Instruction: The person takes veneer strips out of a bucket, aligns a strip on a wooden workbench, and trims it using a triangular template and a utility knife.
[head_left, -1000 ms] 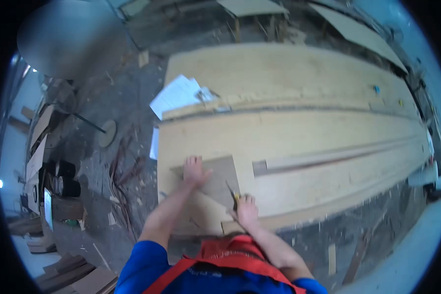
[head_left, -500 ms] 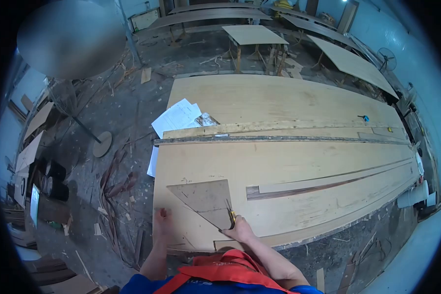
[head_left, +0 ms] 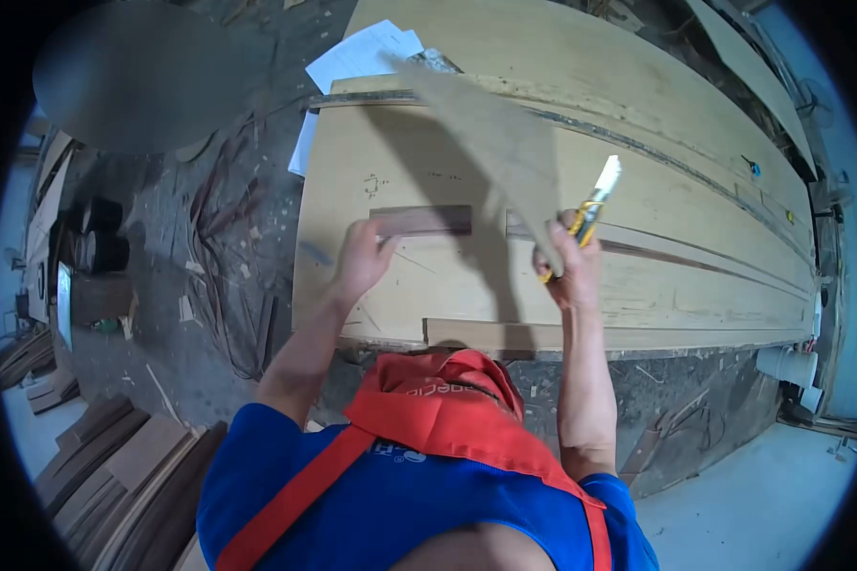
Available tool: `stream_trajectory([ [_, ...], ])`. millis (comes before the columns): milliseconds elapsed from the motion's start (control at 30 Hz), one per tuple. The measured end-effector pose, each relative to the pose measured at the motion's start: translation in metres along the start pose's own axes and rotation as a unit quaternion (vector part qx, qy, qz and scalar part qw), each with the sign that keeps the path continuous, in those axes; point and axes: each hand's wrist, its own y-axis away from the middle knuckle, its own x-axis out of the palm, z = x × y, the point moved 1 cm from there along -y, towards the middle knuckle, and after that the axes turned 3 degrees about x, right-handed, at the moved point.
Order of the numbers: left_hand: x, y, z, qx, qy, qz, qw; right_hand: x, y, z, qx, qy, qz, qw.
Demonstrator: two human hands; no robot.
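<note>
My right hand (head_left: 573,262) is closed around a utility knife (head_left: 588,221) with a yellow and dark handle, its pale blade end pointing up. The same hand grips the near corner of a thin grey-brown triangular board (head_left: 505,143), raised and tilted above the worktop, casting a shadow. My left hand (head_left: 364,262) is at the left end of a short dark wood strip (head_left: 428,221) lying flat; thumb and fingers look apart. Pencil marks (head_left: 376,185) show on the pale board (head_left: 338,200) underneath.
A long straightedge (head_left: 581,126) crosses the worktop, with paper sheets (head_left: 362,52) at its left end. Long narrow strips (head_left: 676,252) lie at right. A small blue tool (head_left: 753,168) rests farther back. Wood offcuts (head_left: 129,466) are stacked on the floor at lower left.
The triangular board has come up off the worktop in my right hand, along with the knife, uncovering the short strip. My left hand has moved right to that strip. My view has tilted down.
</note>
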Motion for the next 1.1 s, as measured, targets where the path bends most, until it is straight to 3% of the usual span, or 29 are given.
stream_trajectory([
  [33, 0.002, -0.012, -0.016, 0.068, -0.038, 0.037, 0.996, -0.003, -0.001, 0.015, -0.024, -0.006, 0.004, 1.0],
  [67, 0.01, -0.019, -0.023, 0.066, -0.035, 0.037, 0.997, -0.003, 0.002, 0.021, -0.022, -0.003, 0.003, 1.0],
  [133, 0.025, -0.039, -0.041, 0.148, -0.098, 0.065, 0.982, -0.005, 0.008, 0.035, -0.081, -0.001, -0.013, 0.997],
  [167, 0.032, -0.048, -0.045, 0.147, -0.097, 0.064, 0.982, -0.01, 0.012, 0.039, -0.081, 0.002, -0.013, 0.997],
  [267, 0.053, -0.076, -0.048, 0.133, -0.236, 0.268, 0.925, -0.026, 0.025, 0.04, -0.12, 0.024, -0.041, 0.992],
  [400, 0.087, -0.109, -0.023, 0.127, -0.259, 0.334, 0.897, -0.035, 0.036, 0.025, -0.1, 0.017, -0.061, 0.993],
  [567, 0.074, -0.114, -0.001, 0.072, -0.218, 0.294, 0.928, -0.026, 0.051, 0.01, -0.058, 0.018, -0.101, 0.993],
  [667, 0.013, -0.112, -0.002, 0.024, -0.174, 0.223, 0.959, -0.041, 0.054, 0.001, -0.034, 0.037, -0.091, 0.995],
  [767, -0.056, -0.104, 0.033, -0.037, -0.153, 0.214, 0.964, -0.049, 0.052, -0.003, -0.016, 0.084, -0.117, 0.989],
  [800, -0.081, -0.096, 0.084, 0.063, -0.157, 0.119, 0.978, -0.047, 0.049, -0.004, -0.013, 0.083, -0.105, 0.991],
  [833, -0.126, -0.104, 0.107, -0.02, -0.222, 0.064, 0.973, -0.047, 0.05, -0.006, -0.008, 0.083, -0.098, 0.992],
  [867, -0.178, -0.108, 0.133, -0.124, -0.381, 0.139, 0.906, -0.05, 0.056, -0.007, 0.003, 0.087, -0.093, 0.992],
  [900, -0.233, -0.1, 0.084, -0.272, -0.39, 0.043, 0.878, -0.05, 0.059, -0.007, 0.011, 0.093, -0.094, 0.991],
  [933, -0.243, -0.079, 0.196, -0.218, -0.584, -0.062, 0.779, -0.046, 0.056, -0.006, 0.015, 0.094, -0.093, 0.991],
  [967, -0.256, -0.069, 0.19, -0.229, -0.585, -0.058, 0.776, -0.039, 0.05, -0.008, 0.022, 0.093, -0.088, 0.991],
  [1033, -0.293, -0.061, 0.16, -0.189, -0.527, -0.008, 0.828, -0.024, 0.041, -0.019, 0.037, 0.091, -0.079, 0.992],
  [1100, -0.282, -0.051, 0.166, -0.254, -0.314, 0.032, 0.914, -0.006, 0.029, -0.03, 0.048, 0.092, -0.077, 0.992],
])
